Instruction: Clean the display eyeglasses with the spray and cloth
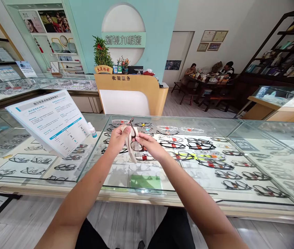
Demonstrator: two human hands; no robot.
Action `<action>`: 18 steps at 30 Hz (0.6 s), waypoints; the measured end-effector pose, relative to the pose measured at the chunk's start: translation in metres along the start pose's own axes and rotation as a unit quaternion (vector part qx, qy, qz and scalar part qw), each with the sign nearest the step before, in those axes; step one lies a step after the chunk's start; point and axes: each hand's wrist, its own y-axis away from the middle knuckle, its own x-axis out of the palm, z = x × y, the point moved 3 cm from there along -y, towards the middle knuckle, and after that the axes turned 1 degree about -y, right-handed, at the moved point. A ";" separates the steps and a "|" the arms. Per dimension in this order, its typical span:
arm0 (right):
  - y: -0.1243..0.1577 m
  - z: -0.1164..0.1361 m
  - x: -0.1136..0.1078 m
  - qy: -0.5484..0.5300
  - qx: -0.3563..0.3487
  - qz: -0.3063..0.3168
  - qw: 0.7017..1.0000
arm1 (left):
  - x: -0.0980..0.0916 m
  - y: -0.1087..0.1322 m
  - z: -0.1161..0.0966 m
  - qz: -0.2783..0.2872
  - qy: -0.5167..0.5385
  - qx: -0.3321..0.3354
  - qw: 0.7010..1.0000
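Note:
Above the glass counter, my left hand [119, 137] is closed on a pale cloth [130, 149], whose loose end hangs down below the fingers. A dark-framed pair of eyeglasses [133, 130] is held between my two hands, with part of the cloth against it. My right hand [148, 143] pinches the eyeglasses from the other side. My fingers and the cloth hide much of the frame. Under and around my hands, rows of eyeglasses [200, 144] show on the counter, many with small red or orange tags.
A large printed sign [49, 121] leans at the left on the glass counter [199, 193], with a small white bottle [92, 130] beside it. Beyond stands a wooden reception desk [134, 83]. Two people sit at a dark table [204, 80] at the back right.

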 end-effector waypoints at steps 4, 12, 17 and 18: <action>0.001 0.004 -0.002 -0.007 0.010 -0.001 1.000 | -0.001 -0.002 0.007 0.048 0.042 -0.024 0.998; 0.003 0.007 0.001 -0.025 0.011 -0.002 1.000 | 0.000 -0.004 0.003 0.122 0.127 -0.088 0.980; 0.001 0.004 -0.004 -0.096 0.025 -0.003 0.995 | -0.002 -0.002 -0.001 0.192 0.105 -0.094 0.971; 0.001 0.003 -0.004 -0.102 0.028 -0.002 0.994 | -0.002 -0.002 0.000 0.191 0.095 -0.088 0.973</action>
